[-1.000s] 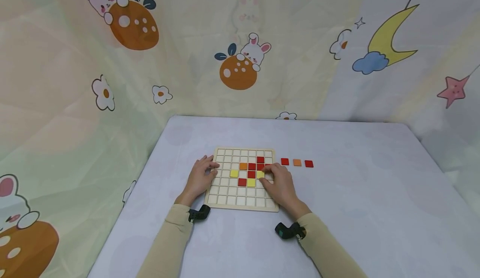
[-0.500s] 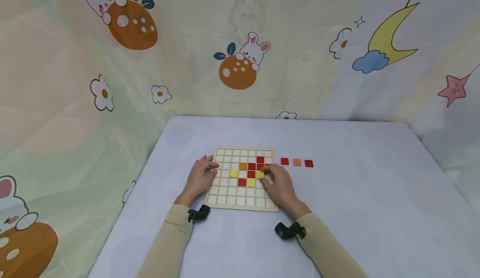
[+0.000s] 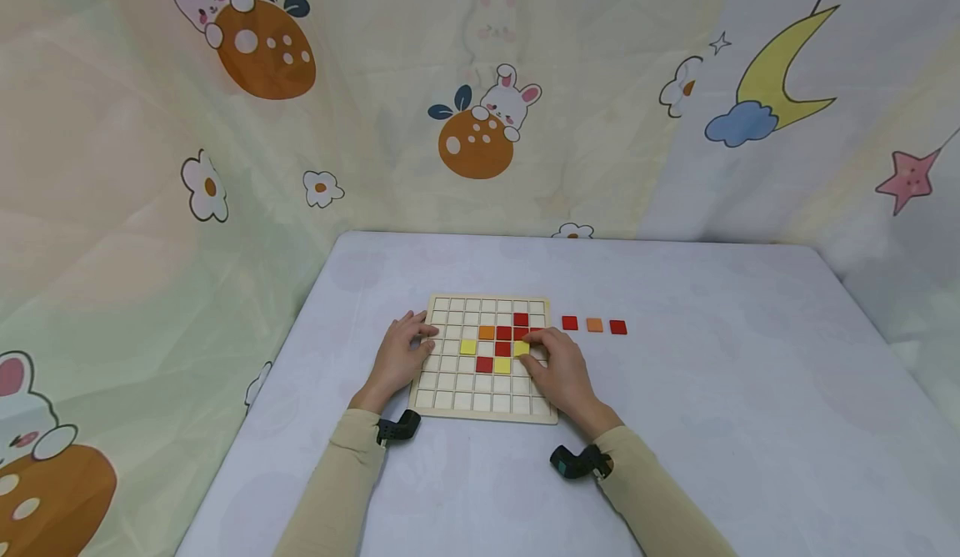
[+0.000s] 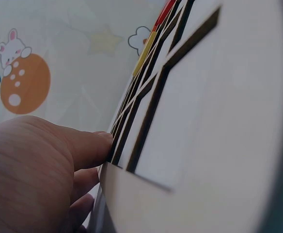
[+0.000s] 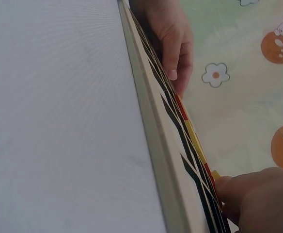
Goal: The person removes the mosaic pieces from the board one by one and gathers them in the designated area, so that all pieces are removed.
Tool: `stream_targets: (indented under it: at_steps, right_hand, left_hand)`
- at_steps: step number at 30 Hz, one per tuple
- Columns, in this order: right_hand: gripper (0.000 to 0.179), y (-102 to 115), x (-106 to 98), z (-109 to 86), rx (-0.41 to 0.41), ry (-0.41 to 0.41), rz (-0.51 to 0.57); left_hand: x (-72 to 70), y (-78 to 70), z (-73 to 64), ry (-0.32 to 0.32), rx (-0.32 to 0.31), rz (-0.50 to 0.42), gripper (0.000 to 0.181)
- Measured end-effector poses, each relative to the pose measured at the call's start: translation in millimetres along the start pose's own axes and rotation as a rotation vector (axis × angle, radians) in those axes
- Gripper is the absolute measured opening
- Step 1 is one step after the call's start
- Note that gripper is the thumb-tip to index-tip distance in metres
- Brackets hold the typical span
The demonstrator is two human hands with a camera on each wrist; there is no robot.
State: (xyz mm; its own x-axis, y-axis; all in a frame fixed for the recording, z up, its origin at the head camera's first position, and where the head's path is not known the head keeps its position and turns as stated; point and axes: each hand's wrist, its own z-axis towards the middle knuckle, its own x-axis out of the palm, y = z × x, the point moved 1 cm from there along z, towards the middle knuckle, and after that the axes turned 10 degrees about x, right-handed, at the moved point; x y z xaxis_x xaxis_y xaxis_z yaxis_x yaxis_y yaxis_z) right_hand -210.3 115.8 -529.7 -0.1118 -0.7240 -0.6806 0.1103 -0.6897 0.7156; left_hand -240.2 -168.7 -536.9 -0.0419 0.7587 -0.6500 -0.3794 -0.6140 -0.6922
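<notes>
A pale wooden grid board (image 3: 480,416) lies on the table with several red, orange and yellow square tiles in its cells. My right hand (image 3: 558,369) is over the board's right part, pinching a yellow tile (image 3: 521,348) between thumb and fingers. That tile (image 5: 215,174) stands slightly proud at the thumb in the right wrist view. Another yellow tile (image 3: 502,365) and a red tile (image 3: 484,364) sit nearer the front. At the left rim, my left hand (image 3: 401,350) rests with thumb and index finger touching the edge; its other fingers lie outside the board.
Right of the board, a red tile (image 3: 570,323), an orange tile (image 3: 594,325) and another red tile (image 3: 618,327) lie in a row on the white table (image 3: 720,390). A printed cloth (image 3: 600,107) hangs behind the table.
My right thumb has moved slightly closer to the yellow tile, which has shifted a very little. My left hand and the board have stayed in place.
</notes>
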Motion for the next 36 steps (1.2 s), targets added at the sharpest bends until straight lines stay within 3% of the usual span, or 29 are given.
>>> stream_targets:
  at_steps: [8,18,36]
  right_hand:
    - [0.035,-5.1,-7.4,0.3,-0.012,0.003,0.033]
    - [0.029,-18.7,-20.2,6.5,-0.005,-0.04,0.004]
    - [0.031,-47.0,-43.0,14.9,0.116,-0.108,-0.013]
  left_hand:
    - [-1.0,-0.8,-0.1,0.007,-0.01,-0.004,0.019]
    - [-2.1,-2.1,0.1,0.012,-0.018,0.003,0.018]
    - [-1.0,0.4,-0.5,0.003,0.0,0.002,0.018]
